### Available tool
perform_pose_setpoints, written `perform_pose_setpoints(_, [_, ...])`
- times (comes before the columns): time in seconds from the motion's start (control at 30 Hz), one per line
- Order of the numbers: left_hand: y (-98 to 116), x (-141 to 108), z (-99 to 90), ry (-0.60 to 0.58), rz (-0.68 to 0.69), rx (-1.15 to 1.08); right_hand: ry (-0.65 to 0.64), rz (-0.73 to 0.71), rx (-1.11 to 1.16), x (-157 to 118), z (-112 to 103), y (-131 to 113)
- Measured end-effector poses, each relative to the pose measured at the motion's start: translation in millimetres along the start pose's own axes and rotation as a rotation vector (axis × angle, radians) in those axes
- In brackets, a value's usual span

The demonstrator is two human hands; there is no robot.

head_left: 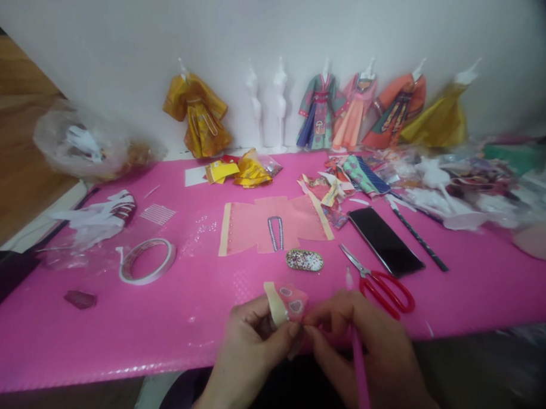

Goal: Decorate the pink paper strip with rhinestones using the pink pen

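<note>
On the worktop (197,321), well out to the left of our fingers, lies a roll of white tape (149,276). Our left hand (247,350) has its fingers closed on a small printed fabric piece (297,293), which rises just beyond the fingertips; its cream strip slants from far left to near right. Flat pink fabric (245,227) lies farther out, past both hands. Our right hand (380,336) brings thumb and forefinger together at the piece's near right edge, while its fingers also grip a pink stick (360,368), pointing away from us. The left fingers cover more of the piece. Red-handled scissors (380,286) lie just beyond our right knuckles.
</note>
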State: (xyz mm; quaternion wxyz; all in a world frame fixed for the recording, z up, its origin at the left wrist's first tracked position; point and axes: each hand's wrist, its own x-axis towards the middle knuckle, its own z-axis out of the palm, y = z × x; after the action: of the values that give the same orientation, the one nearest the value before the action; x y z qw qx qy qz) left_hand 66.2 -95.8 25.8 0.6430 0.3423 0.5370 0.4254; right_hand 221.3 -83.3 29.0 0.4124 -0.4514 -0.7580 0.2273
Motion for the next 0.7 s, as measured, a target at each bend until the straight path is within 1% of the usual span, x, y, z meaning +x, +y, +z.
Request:
perform_pose_setpoints(0.13, [-1.0,3.6,-1.7,-0.033,0.043,-0.019,0.007,0.021,0.021,-1.0,-0.1,-0.1])
perform_pose_setpoints(0.23, [-6.4,6.2,-4.0,-0.122,0.074,-0.102,-0.012,0.073,0.078,-0.6,0.6,0.2])
perform_pose_setpoints(0.3, [-10.8,7.5,-5.5,-0.161,0.071,-0.142,-0.019,0.117,0.116,0.2,1.1,0.3])
perform_pose_setpoints(0.4, [-14.9,8.2,-6.6,-0.169,0.03,-0.163,-0.024,0.185,0.192,2.0,1.3,-1.0])
perform_pose_setpoints(0.53, [-13.3,7.1,-5.1,-0.11,-0.032,-0.189,-0.041,0.252,0.319,4.5,1.5,-3.9])
perform_pose_setpoints(0.6, [-11.2,7.5,-4.1,-0.099,-0.041,-0.212,-0.013,0.269,0.32,5.6,1.8,-4.4])
perform_pose_setpoints(0.7, [-9.2,9.5,-3.7,-0.147,-0.026,-0.259,0.023,0.269,0.289,7.2,1.7,-4.0])
